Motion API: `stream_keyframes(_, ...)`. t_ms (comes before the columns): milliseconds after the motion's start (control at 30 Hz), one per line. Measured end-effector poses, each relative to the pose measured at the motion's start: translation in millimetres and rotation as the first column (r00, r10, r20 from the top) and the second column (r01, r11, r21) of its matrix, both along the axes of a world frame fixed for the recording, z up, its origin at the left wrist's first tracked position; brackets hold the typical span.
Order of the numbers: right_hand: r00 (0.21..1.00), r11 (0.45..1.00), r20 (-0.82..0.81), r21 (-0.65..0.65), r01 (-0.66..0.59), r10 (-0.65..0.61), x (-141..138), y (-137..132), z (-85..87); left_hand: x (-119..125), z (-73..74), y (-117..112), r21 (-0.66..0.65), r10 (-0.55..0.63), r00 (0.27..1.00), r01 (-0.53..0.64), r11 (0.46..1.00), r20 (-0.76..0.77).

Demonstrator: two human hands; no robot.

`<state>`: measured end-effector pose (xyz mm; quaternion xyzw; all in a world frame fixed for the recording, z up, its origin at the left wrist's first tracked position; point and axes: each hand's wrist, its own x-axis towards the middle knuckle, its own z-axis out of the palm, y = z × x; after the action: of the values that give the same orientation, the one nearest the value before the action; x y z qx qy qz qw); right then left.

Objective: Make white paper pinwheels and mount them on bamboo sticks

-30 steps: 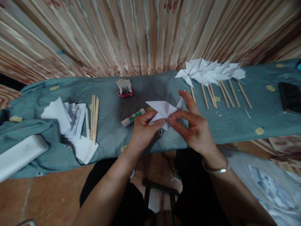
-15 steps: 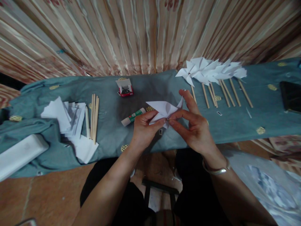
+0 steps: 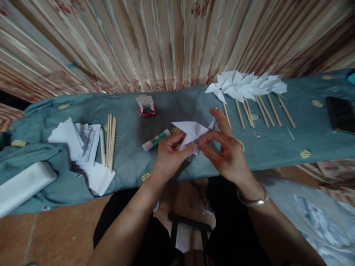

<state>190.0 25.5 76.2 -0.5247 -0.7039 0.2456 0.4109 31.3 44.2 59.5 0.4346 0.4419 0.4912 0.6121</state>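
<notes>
A folded white paper pinwheel [image 3: 191, 129] is held above the cloth between my two hands. My left hand [image 3: 170, 153] is closed on its left side, thumb in front and fingers behind. My right hand [image 3: 226, 151] pinches at the pinwheel's centre with thumb and index finger, its other fingers raised by the right blade. A tiny dark thing shows between the fingertips, too small to name. Left of my hands lies a green and white glue stick [image 3: 156, 140]. Behind it stands an open red box [image 3: 147, 107] of small metal tacks.
Finished pinwheels [image 3: 246, 87] on wooden sticks lie overlapping at the back right. On the left are loose wooden sticks [image 3: 112, 142], paper sheets [image 3: 88, 142] and a white case [image 3: 26, 186]. A dark phone-like object [image 3: 341, 114] rests far right on the green cloth [image 3: 127, 162].
My hands keep the same hold on the pinwheel. The fingertips at its centre have shifted slightly, hiding the small metallic spot seen there before. The whole view has moved a little.
</notes>
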Motion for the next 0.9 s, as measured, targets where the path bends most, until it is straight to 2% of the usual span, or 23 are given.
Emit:
stream_keyframes(333,0.999,1.0,-0.042,-0.002,0.005,-0.005,-0.6,0.6,-5.0,-0.9,-0.9,0.6,0.017,0.008,0.999,-0.007,1.0,-0.043)
stream_keyframes(500,0.998,0.999,-0.045,0.035,0.04,-0.039,-2.8,-4.1,-2.6,-1.2,0.9,0.0,-0.027,0.023,1.0,-0.023,0.999,0.01)
stream_keyframes(667,0.971,0.971,-0.137,0.114,0.211,-0.195,5.9,-3.0,-4.1,-1.7,0.4,1.9,-0.1,0.05,0.992,-0.039,0.994,0.118)
stream_keyframes(733,0.94,0.97,-0.262,0.046,0.239,-0.219,9.6,0.9,-8.9,-1.7,0.0,2.1,-0.11,0.047,0.99,-0.032,0.993,0.136)
stream_keyframes(800,0.898,0.983,-0.412,-0.153,0.097,-0.153,10.0,4.6,-13.9,-1.5,-0.6,1.8,-0.107,0.034,0.99,-0.019,0.994,0.138)
stream_keyframes(833,0.866,0.965,-0.487,-0.262,-0.017,-0.116,8.9,5.8,-16.0,-1.3,-1.0,1.6,-0.104,0.028,0.991,-0.014,0.994,0.13)
stream_keyframes(900,0.786,0.892,-0.61,-0.405,-0.201,-0.099,4.9,6.6,-18.8,-1.0,-2.0,0.9,-0.105,0.02,0.994,-0.009,0.994,0.105)
